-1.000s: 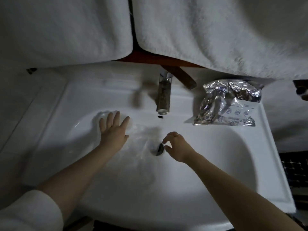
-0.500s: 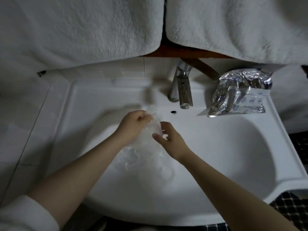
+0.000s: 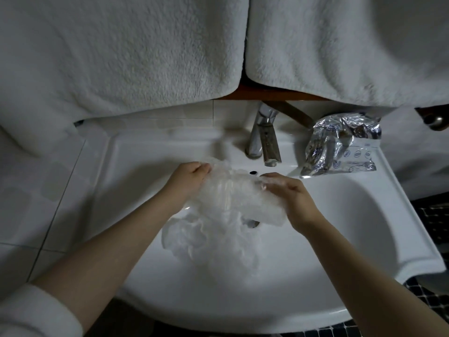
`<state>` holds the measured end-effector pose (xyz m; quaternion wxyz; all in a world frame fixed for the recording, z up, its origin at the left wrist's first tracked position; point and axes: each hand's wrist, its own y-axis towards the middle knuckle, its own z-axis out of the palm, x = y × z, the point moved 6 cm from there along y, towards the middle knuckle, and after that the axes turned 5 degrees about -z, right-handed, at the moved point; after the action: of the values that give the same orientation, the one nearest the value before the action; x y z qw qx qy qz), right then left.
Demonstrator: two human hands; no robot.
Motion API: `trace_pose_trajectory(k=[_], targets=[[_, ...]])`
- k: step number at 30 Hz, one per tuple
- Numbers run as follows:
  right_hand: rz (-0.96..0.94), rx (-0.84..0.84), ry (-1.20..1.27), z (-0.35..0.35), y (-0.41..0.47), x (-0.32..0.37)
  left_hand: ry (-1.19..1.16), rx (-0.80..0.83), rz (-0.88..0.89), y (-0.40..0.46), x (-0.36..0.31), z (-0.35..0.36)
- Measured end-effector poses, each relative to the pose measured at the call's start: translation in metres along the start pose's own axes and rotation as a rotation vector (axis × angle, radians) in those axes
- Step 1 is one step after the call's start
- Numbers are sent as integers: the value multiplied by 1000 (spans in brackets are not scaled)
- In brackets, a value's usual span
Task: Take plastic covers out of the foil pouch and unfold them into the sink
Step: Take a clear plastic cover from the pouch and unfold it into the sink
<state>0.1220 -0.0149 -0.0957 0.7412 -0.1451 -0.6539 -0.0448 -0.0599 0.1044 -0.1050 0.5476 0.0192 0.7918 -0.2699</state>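
A thin clear plastic cover (image 3: 230, 190) is stretched between my two hands above the white sink (image 3: 340, 239). My left hand (image 3: 187, 176) grips its left edge with curled fingers. My right hand (image 3: 289, 193) pinches its right edge. The film sags down into the basin in crumpled folds (image 3: 209, 242) and partly hides the drain. The crumpled silver foil pouch (image 3: 340, 144) lies on the sink's back right ledge, apart from both hands.
A chrome tap (image 3: 264, 139) stands at the back middle of the sink, just beyond my hands. Two white towels (image 3: 121, 57) hang above the basin. White tiles (image 3: 36, 190) lie to the left; dark mosaic floor shows at right.
Both hands have lifted the plastic cover from the basin and pulled apart, spreading it wider between them. The view has tilted and shifted closer.
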Motion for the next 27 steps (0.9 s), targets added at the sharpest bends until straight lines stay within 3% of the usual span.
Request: trace_pose_trajectory(k=[5,8,12,17,22,27], targets=[[-132,139,70,7,-13,34,208,63,62,-3,1,4],[-145,244,59,19,-21,43,112,104,239,-21,-33,12],[-212,215,-176,29,-25,53,48,432,412,-58,-69,33],[-355,242,-246,36,-29,73,198,612,332,-81,-68,52],[-284,448,-211,40,-35,74,408,515,381,-70,-64,40],[-187,569,-481,33,-40,74,578,474,475,-59,-59,22]])
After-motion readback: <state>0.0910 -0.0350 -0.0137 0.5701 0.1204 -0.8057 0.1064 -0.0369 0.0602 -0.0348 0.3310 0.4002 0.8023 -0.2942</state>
